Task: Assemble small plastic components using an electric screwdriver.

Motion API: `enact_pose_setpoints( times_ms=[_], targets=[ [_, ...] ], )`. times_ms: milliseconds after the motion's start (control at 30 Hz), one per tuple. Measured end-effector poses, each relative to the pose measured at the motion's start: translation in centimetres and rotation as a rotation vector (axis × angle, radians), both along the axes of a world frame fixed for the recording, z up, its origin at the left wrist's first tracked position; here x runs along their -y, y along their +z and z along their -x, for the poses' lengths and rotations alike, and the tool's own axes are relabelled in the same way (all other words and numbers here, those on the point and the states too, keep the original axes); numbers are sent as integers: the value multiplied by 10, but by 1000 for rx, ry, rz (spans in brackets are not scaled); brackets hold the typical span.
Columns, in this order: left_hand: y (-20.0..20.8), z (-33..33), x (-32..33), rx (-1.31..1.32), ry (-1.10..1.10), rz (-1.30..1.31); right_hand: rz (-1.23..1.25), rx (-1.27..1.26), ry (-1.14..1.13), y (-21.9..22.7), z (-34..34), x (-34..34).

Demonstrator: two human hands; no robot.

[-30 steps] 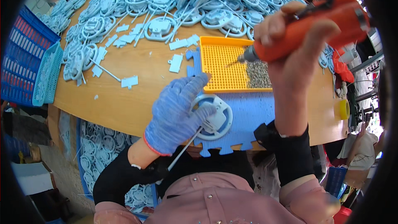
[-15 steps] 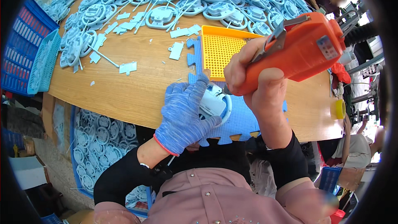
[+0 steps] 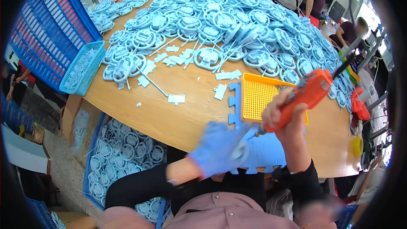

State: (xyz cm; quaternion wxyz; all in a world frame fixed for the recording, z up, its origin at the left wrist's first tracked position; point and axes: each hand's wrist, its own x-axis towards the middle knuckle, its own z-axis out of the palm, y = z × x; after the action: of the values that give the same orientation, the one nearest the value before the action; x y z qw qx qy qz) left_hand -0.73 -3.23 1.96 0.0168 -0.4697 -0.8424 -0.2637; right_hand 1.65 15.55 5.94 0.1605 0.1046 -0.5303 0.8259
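Note:
My left hand [image 3: 217,149], in a blue knit glove and smeared by motion, is closed on a round light-blue plastic part [image 3: 241,152]. The hand covers most of that part, which sits over the near left corner of a blue foam mat [image 3: 265,148]. My bare right hand [image 3: 285,114] grips an orange electric screwdriver [image 3: 303,97], its bit tip pointing down-left, apart from the part. Just beyond lies a yellow perforated tray [image 3: 258,97] with small metal pieces at its far right, partly hidden by the right hand and tool.
A big heap of light-blue ring parts [image 3: 207,29] covers the far table. Loose flat pieces [image 3: 176,99] lie left of the mat. Blue baskets [image 3: 87,70] stand at left, and a crate of parts [image 3: 123,152] sits below the table edge. Yellow tape [image 3: 358,146] lies at right. Other people are beyond.
My view has shifted, showing more of the far table. The screwdriver has lifted off the part, and my left hand has drawn the part toward the mat's near edge.

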Motion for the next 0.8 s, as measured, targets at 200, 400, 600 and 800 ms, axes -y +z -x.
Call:
enact_pose_setpoints(
  times_ms=[200, 400, 600, 800],
  targets=[
    [73, 68, 99, -44, 283, 661, -22, -127, -217, 12, 14, -39],
    [13, 226, -4, -286, 70, 254, -97, -98, -333, -6, 93, -45],
    [0, 275, -57, -203, 1, 506, 68, -91, -251, -13, 99, -36],
    [24, 258, -50, -168, -46, 509, -107, -30, -194, -16, 86, -34]
  ],
)
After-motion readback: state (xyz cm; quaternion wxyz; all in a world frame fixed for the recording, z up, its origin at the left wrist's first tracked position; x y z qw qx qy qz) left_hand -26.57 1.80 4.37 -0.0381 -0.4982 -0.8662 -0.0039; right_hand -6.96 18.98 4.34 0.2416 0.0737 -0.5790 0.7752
